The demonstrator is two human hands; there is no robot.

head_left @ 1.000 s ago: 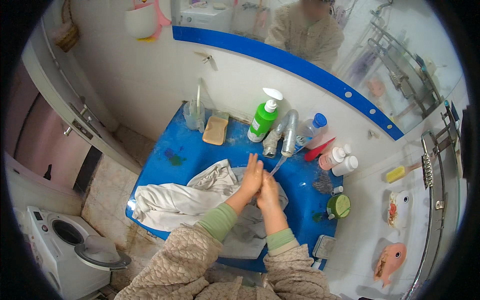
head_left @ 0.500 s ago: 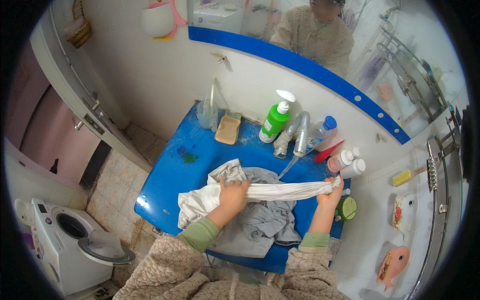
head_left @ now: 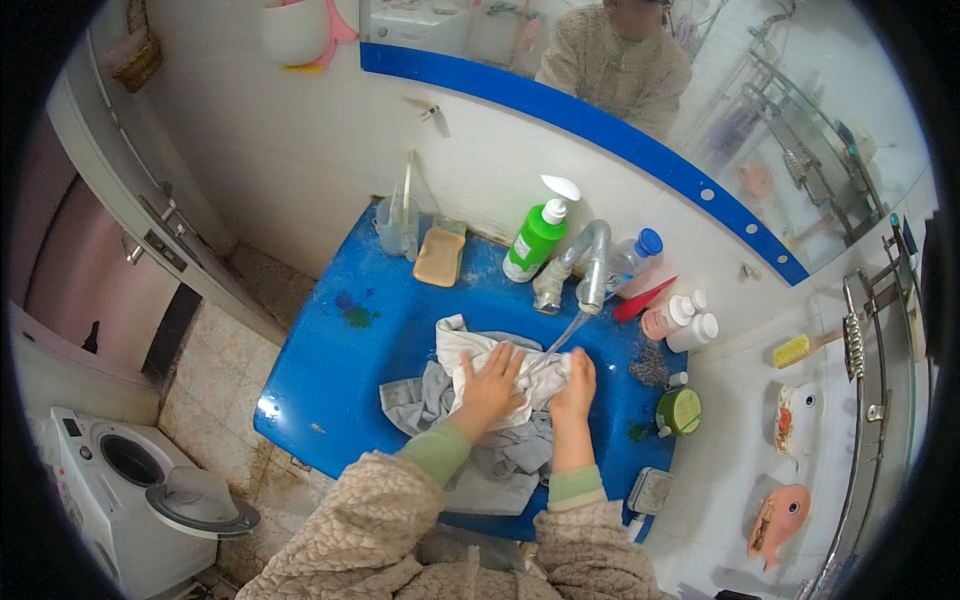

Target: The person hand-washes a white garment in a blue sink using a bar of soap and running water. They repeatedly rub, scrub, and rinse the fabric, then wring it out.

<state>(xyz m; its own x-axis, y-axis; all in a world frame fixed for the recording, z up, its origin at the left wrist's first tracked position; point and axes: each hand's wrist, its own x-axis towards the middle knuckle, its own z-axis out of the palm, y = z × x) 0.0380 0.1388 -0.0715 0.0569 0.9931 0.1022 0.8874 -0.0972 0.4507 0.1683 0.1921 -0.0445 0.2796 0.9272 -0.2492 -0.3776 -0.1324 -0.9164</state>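
In the blue washbasin (head_left: 330, 400) a bunched white cloth (head_left: 475, 345) lies on top of a grey cloth (head_left: 415, 400). My left hand (head_left: 488, 385) rests flat on the white cloth with its fingers spread. Beside it, my right hand (head_left: 573, 385) is closed on the right end of the same cloth. Water runs from the metal faucet (head_left: 595, 275) onto the white cloth between my hands. The grey cloth spreads out below and to the left, partly hidden by my left arm.
Along the back edge stand a clear cup (head_left: 397, 235), a soap bar (head_left: 439, 256), a green pump bottle (head_left: 537, 240) and a blue-capped bottle (head_left: 628, 255). White-capped bottles (head_left: 668, 316) and a round green container (head_left: 681, 411) stand at right. A washing machine (head_left: 120, 480) has its door open.
The white cloth, stretched between my hands before, is now bunched under the water. My right hand has come left toward my left hand, which has opened flat on the cloth.
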